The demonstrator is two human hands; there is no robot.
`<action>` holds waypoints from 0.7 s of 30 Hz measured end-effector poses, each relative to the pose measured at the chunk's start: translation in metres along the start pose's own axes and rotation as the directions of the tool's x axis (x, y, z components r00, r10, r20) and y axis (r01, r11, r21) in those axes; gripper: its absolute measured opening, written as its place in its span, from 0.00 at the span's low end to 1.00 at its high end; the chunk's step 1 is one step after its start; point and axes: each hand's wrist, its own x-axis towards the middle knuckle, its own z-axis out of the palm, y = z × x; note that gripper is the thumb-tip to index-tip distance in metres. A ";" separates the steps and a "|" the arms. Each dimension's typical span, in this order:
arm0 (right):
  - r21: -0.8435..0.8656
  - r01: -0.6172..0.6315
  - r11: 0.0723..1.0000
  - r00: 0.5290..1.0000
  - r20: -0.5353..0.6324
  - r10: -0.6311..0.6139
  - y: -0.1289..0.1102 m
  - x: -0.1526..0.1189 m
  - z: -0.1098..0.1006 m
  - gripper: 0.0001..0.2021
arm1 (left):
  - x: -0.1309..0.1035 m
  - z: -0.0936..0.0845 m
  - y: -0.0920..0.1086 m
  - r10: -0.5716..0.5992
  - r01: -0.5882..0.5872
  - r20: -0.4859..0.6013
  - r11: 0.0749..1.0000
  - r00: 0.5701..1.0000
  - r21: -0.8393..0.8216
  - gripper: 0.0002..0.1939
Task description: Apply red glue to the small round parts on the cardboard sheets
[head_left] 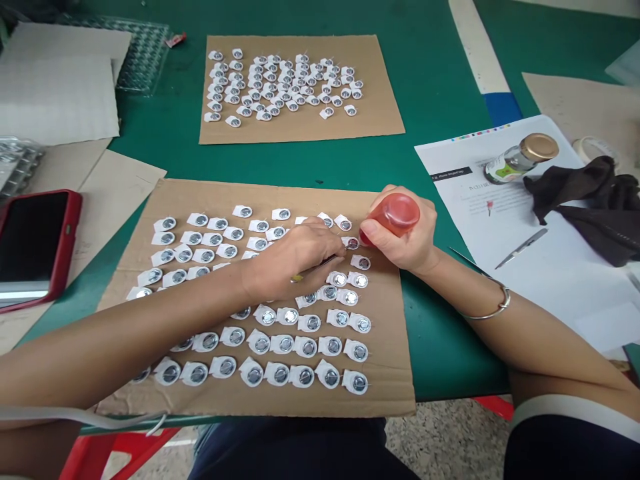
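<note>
My right hand (417,230) is wrapped around a red squeeze bottle (397,212), its round base toward me and its tip hidden. It is over the right edge of a brown cardboard sheet (385,373). My left hand (300,257) is closed on a thin dark tool (327,261) with a yellowish end; its exact kind is unclear. Rows of small white tabs with round silvery centres lie on the cardboard. One tab with a reddish centre (351,243) sits between my hands, and another dark reddish one (360,262) lies just below it.
A second cardboard sheet (390,123) with many similar tabs lies farther back. A red-cased phone (33,247) is at left. On the right are a printed paper (465,200), a gold-lidded jar (520,160), a craft knife (521,248) and black cloth (595,207).
</note>
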 end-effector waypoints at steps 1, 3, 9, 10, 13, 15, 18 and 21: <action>0.001 -0.004 1.000 1.000 -0.002 0.004 0.000 0.000 0.000 0.13 | 0.000 0.000 0.000 -0.003 0.003 0.001 1.000 1.000 0.001 0.06; 0.007 -0.013 1.000 1.000 -0.004 0.013 0.000 0.000 0.000 0.12 | 0.000 0.000 -0.001 -0.010 0.010 0.005 1.000 1.000 0.004 0.07; 0.035 0.015 0.999 0.999 -0.032 -0.014 0.001 0.000 0.001 0.12 | 0.000 0.001 -0.001 -0.030 0.030 -0.002 0.999 1.000 -0.020 0.07; 0.039 0.019 0.999 0.999 -0.036 -0.018 0.001 0.000 0.001 0.12 | -0.001 0.001 -0.001 -0.031 0.031 -0.004 0.999 1.000 -0.025 0.07; 0.046 0.028 0.999 0.999 -0.042 -0.026 0.001 0.000 0.001 0.11 | -0.001 0.001 -0.002 -0.028 0.028 -0.007 0.999 1.000 -0.028 0.07; 0.046 0.030 0.999 0.999 -0.044 -0.028 0.001 0.000 0.001 0.11 | -0.001 0.001 -0.002 -0.025 0.025 -0.005 0.999 1.000 -0.029 0.07; 0.042 0.028 0.999 0.999 -0.041 -0.026 0.002 -0.001 0.001 0.11 | -0.001 0.001 -0.002 -0.026 0.026 -0.006 0.999 1.000 -0.031 0.07; 0.037 0.031 0.999 0.999 -0.039 -0.030 0.003 -0.001 0.002 0.10 | -0.001 0.001 -0.002 -0.027 0.027 -0.007 0.999 1.000 -0.031 0.07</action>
